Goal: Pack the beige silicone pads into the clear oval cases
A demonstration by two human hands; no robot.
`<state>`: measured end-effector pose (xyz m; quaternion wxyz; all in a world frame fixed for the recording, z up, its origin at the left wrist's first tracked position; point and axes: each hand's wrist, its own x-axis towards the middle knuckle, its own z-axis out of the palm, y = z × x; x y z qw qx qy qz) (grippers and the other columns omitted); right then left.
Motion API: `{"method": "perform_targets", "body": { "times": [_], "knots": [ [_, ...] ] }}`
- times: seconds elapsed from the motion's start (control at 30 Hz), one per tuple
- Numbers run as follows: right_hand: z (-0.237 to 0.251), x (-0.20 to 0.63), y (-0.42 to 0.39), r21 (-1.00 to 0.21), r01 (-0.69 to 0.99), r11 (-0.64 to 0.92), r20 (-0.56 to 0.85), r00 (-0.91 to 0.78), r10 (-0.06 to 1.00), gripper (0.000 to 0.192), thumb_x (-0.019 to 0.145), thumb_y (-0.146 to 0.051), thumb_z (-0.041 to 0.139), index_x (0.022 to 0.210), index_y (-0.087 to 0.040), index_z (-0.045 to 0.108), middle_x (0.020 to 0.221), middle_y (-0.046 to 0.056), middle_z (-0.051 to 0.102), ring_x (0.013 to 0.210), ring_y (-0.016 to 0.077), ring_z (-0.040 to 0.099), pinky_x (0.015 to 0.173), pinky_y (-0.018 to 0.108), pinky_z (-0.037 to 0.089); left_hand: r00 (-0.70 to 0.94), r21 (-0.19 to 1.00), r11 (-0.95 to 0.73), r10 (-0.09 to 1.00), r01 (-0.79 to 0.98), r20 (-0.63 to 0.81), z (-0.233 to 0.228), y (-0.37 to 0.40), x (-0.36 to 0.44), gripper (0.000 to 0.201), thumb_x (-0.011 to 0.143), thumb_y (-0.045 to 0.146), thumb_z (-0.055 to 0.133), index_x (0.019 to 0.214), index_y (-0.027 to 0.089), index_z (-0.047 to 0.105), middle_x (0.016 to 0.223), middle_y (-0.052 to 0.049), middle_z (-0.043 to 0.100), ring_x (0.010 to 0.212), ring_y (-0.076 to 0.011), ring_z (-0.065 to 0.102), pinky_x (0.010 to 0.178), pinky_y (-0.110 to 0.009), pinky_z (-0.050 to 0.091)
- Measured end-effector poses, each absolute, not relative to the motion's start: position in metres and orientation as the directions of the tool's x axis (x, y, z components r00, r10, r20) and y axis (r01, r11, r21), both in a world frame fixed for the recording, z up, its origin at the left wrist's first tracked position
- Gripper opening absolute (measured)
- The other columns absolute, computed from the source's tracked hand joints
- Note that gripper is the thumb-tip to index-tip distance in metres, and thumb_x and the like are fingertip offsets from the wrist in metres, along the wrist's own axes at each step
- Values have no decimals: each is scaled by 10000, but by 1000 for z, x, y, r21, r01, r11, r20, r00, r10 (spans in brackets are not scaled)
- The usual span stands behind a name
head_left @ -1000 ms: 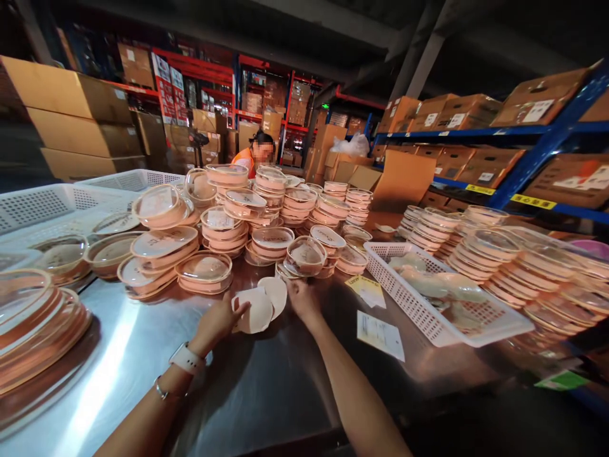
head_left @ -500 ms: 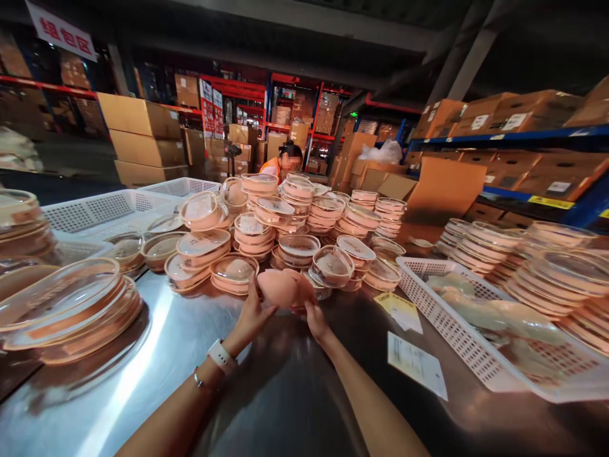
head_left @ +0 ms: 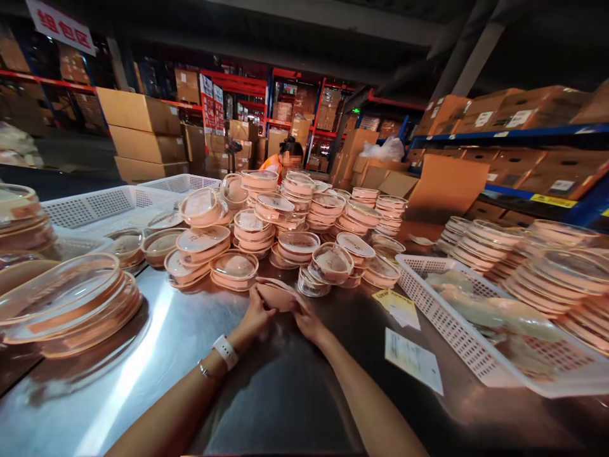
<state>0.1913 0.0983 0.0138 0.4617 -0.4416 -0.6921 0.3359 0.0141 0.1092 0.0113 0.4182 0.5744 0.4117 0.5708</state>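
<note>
A beige stick-on bra point(head_left: 276, 296), its rounded cups folded together, is held low above the metal table in front of me. My left hand point(head_left: 258, 310) pinches its left end, thumb toward me. At the other end my right hand point(head_left: 306, 317) grips it, with part of those fingers hidden behind the fabric. Just beyond it lie clear oval cases with beige contents: one case point(head_left: 234, 270) near my left hand and a tilted case point(head_left: 332, 263) past my right. A white watch and a bracelet are on my left wrist.
Stacked clear cases point(head_left: 297, 244) fill the table's far side, with more piles left and right. A white basket point(head_left: 457, 339) of plastic-wrapped pieces stands at right, near paper cards point(head_left: 413, 359). White baskets point(head_left: 102, 208) sit at left. Across the table is a co-worker point(head_left: 273, 164).
The bra has turned from cups facing up and spread to a flatter, folded shape, slightly lower. Both hands stay on it, and my right hand has shifted a little to the left.
</note>
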Motion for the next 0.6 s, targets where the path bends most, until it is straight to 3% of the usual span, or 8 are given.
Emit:
{"method": "perform_targets", "body": {
  "times": [0.1,0.23,0.33,0.43,0.5,0.6],
  "knots": [
    [19,187,91,-854,345,391,347,-182,920,634,792,-435,709,1380,-280,527,1348,77,634,1273,265,565,1151,492,360,57,938,-348,936,1,347,13,104,16,741,645,206,678,1299,211,330,1324,-148,507,1195,-278,571,990,-453,504],
    [25,185,89,-875,353,332,293,-162,942,904,705,-443,806,1485,-275,381,1367,88,617,1285,278,555,1126,491,398,98,926,-375,924,48,369,11,108,15,734,642,228,718,1305,208,403,1335,-137,530,1242,-310,538,1042,-486,456],
    [25,186,89,-839,413,354,316,-160,935,932,746,-499,769,1522,-277,302,1425,103,564,1346,292,496,1141,509,373,95,914,-395,917,87,387,7,111,15,777,660,323,753,1339,206,395,1357,-145,521,1298,-332,494,1083,-524,410],
    [24,188,90,-779,477,407,377,-162,912,915,822,-514,696,1551,-238,216,1511,148,458,1413,296,414,1168,505,332,60,893,-432,902,130,427,3,111,16,949,672,432,771,1442,188,273,1485,-189,385,1406,-358,372,1153,-553,314],
    [23,188,91,-758,511,406,382,-157,911,1002,795,-476,738,1563,-217,148,1546,179,395,1446,310,357,1178,515,308,65,878,-444,896,181,440,-1,111,17,1058,661,455,779,1488,167,185,1515,-220,328,1422,-383,346,1156,-577,303],
    [20,188,92,-747,569,344,304,-169,938,1264,633,-334,879,1570,-227,37,1558,210,358,1437,350,364,1156,552,327,138,853,-464,886,239,443,-7,110,15,1188,527,380,852,1497,144,210,1463,-236,405,1332,-427,457,1091,-600,392]
  ]
}}
